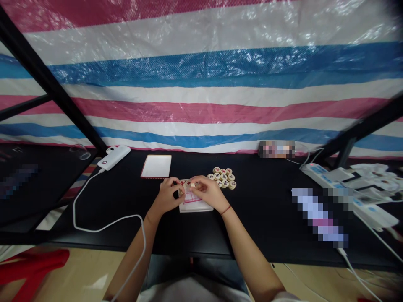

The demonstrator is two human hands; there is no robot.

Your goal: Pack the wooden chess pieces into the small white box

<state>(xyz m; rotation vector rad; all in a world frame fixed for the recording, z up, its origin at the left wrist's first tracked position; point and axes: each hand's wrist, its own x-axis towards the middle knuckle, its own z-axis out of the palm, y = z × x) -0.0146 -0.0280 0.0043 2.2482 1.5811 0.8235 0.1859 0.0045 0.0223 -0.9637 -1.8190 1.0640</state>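
Nearest, two bare forearms reaching out over the black table (270, 218), a white cable (103, 228) looping at near left. Left hand (166, 195) and right hand (208, 193) close together above a small white box tray with pink grid lines (193, 203); fingertips of each pinched on a round wooden xiangqi piece (188, 183) at the tray's far edge, exact grip too small to tell. Judging by that, a few pieces placed on the tray, most left: just beyond to the right, a loose cluster of xiangqi pieces (223, 177) lying on the table. Farther left, the box lid (156, 166) lying flat and a white power bank (113, 157). Far right, power strips (340, 184). Farthest, a striped tarpaulin (201, 75).
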